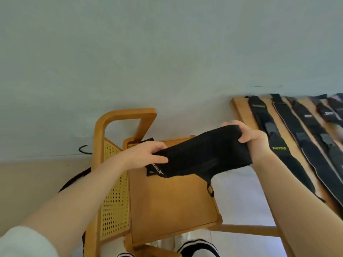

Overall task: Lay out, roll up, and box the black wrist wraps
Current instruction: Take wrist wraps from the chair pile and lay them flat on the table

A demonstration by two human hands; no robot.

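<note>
I hold one black wrist wrap (202,154) stretched between both hands above a wooden chair seat (172,206). My left hand (146,154) pinches its lower left end, where a label with white lettering shows. My right hand (248,138) grips the upper right end, fingers curled over the edge. A thin loop hangs from the wrap's underside. Several more black wrist wraps (289,138) lie flat side by side on the wooden table (239,108) to the right; some carry green lettering.
The chair has a cane-weave backrest (114,191) on the left and a wooden frame. A pale wall fills the upper view. A black cable (84,150) lies on the floor by the wall. Striped footwear shows at the bottom.
</note>
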